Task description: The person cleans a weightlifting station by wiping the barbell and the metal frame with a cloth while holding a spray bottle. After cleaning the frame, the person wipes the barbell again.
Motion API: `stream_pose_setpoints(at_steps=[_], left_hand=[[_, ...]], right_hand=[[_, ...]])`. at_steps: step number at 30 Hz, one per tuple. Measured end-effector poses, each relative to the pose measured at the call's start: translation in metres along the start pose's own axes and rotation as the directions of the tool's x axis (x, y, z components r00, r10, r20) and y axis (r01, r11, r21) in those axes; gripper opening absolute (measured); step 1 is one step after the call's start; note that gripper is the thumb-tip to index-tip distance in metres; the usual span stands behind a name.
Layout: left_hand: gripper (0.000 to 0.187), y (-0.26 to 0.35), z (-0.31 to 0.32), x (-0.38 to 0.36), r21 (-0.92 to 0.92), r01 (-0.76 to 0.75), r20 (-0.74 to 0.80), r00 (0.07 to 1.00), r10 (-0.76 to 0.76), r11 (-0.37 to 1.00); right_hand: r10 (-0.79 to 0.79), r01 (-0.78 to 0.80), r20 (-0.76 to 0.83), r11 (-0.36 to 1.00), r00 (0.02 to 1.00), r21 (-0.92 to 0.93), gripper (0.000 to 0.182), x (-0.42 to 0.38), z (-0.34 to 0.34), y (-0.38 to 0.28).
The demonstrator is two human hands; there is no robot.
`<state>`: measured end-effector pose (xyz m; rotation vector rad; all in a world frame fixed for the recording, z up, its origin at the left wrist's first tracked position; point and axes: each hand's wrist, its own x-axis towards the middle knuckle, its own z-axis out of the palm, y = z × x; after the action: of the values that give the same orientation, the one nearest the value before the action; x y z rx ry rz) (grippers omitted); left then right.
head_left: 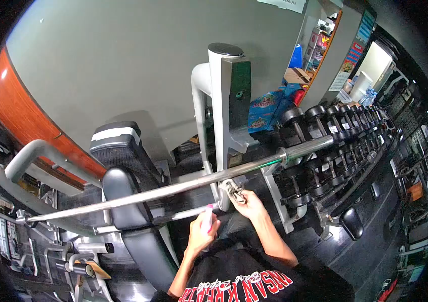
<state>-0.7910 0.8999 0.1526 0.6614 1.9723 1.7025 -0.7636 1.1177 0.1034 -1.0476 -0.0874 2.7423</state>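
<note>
My left hand (200, 238) is closed around a small white bottle with a pink top (208, 217), held upright in front of my chest. To the right, my right hand (252, 206) grips a crumpled grey cloth (233, 190). The cloth sits right at the underside of a long steel barbell (174, 189), by the foot of a white upright post (219, 121). That bar runs across the view from lower left to upper right, over a black padded bench (123, 201).
A rack of black dumbbells (317, 116) stands to the right. Behind the post are blue drink cartons (264, 108) and a grey wall (133, 55). Grey tube framing (38, 148) curves at the left. Further gym machines fill the lower left and far right.
</note>
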Motion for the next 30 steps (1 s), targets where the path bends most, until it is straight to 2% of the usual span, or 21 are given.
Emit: stream_pose_setpoints(at_steps=[1, 3, 4, 5, 7, 9, 11, 12, 15, 17, 19, 21, 22, 23, 25, 26, 27, 29, 30], left_hand=[[0.017, 0.002, 0.000, 0.000, -0.016, -0.004, -0.008, 1.000, 0.004, 1.000], [0.017, -0.009, -0.001, 0.000, -0.011, -0.006, 0.003, 1.000, 0.006, 1.000], [0.017, -0.009, -0.001, 0.001, -0.010, -0.012, 0.001, 1.000, 0.012, 1.000], [0.017, -0.008, -0.001, 0.000, -0.012, -0.035, -0.017, 0.999, 0.035, 0.999], [0.017, -0.007, -0.001, -0.005, -0.018, -0.046, -0.044, 0.998, 0.045, 0.999], [0.016, -0.004, -0.003, -0.005, -0.042, 0.015, -0.036, 0.999, -0.016, 0.999], [0.016, -0.002, -0.003, -0.005, -0.032, 0.014, -0.035, 0.999, -0.015, 0.999], [0.016, -0.002, -0.003, -0.006, -0.021, 0.020, -0.035, 0.999, -0.020, 1.000], [0.016, 0.001, -0.003, -0.006, -0.001, -0.022, -0.039, 0.999, 0.022, 1.000], [0.016, 0.001, -0.004, -0.006, -0.005, -0.017, -0.048, 0.999, 0.017, 1.000], [0.016, 0.001, -0.004, -0.005, -0.012, -0.017, -0.043, 0.999, 0.017, 1.000], [0.017, 0.000, -0.003, -0.004, -0.024, -0.034, -0.056, 0.998, 0.032, 0.999], [0.017, -0.001, -0.001, -0.005, -0.028, -0.039, -0.055, 0.998, 0.037, 0.999], [0.017, -0.001, 0.000, -0.006, -0.032, -0.033, -0.045, 0.999, 0.032, 0.999], [0.018, 0.000, -0.002, -0.005, -0.035, -0.027, -0.040, 0.999, 0.025, 0.999], [0.017, 0.003, -0.003, -0.006, 0.016, -0.076, -0.051, 0.996, 0.077, 0.997], [0.017, 0.005, -0.003, -0.007, 0.014, -0.076, -0.058, 0.995, 0.077, 0.997], [0.015, 0.006, 0.000, -0.009, -0.066, -0.022, -0.075, 0.997, 0.017, 0.998], [0.015, 0.005, 0.001, -0.009, -0.069, -0.024, -0.073, 0.997, 0.019, 0.997]], right_hand=[[0.002, -0.002, -0.007, 1.000, 1.000, -0.004, 0.022, -0.002, -0.005, -0.002], [-0.006, 0.045, 0.236, 0.986, 0.972, -0.162, 0.027, -0.008, -0.019, -0.003], [-0.059, 0.094, 0.163, 0.971, 0.985, -0.219, 0.031, -0.012, -0.023, -0.001], [0.114, -0.084, 0.306, 0.990, 0.945, -0.109, 0.038, -0.021, -0.027, -0.011], [0.121, -0.058, 0.256, 0.969, 0.959, -0.240, 0.043, -0.035, -0.033, -0.018], [0.086, -0.036, 0.259, 0.980, 0.962, -0.194, 0.044, -0.032, -0.028, -0.006], [0.097, -0.064, 0.174, 0.980, 0.980, -0.186, 0.044, -0.023, -0.025, -0.002], [0.299, -0.269, 0.343, 0.954, 0.890, -0.133, 0.042, 0.007, -0.046, -0.004], [0.082, -0.033, 0.270, 0.983, 0.959, -0.179, 0.028, 0.044, -0.038, 0.011], [0.133, -0.109, 0.235, 0.987, 0.963, -0.114, 0.027, 0.055, -0.036, 0.001], [0.106, -0.080, 0.252, 0.990, 0.962, -0.112, 0.028, 0.011, -0.002, 0.003], [0.087, -0.037, 0.256, 0.980, 0.963, -0.193, 0.030, -0.008, 0.011, -0.003], [0.346, -0.360, 0.714, 0.923, 0.608, -0.140, 0.032, 0.000, -0.004, -0.011], [0.018, 0.016, 0.180, 0.982, 0.983, -0.189, 0.034, 0.008, -0.021, -0.007], [-0.011, 0.030, 0.099, 0.981, 0.995, -0.194, 0.035, -0.022, -0.012, -0.007], [0.006, 0.031, 0.193, 0.982, 0.981, -0.187, 0.042, -0.033, -0.017, -0.010], [0.099, -0.025, 0.436, 0.985, 0.895, -0.172, 0.048, -0.021, -0.046, -0.021], [0.211, -0.249, 0.432, 0.968, 0.877, 0.033, 0.048, -0.004, -0.065, -0.028], [-0.023, 0.016, 0.179, 0.999, 0.983, 0.041, 0.046, -0.017, -0.049, -0.010]])
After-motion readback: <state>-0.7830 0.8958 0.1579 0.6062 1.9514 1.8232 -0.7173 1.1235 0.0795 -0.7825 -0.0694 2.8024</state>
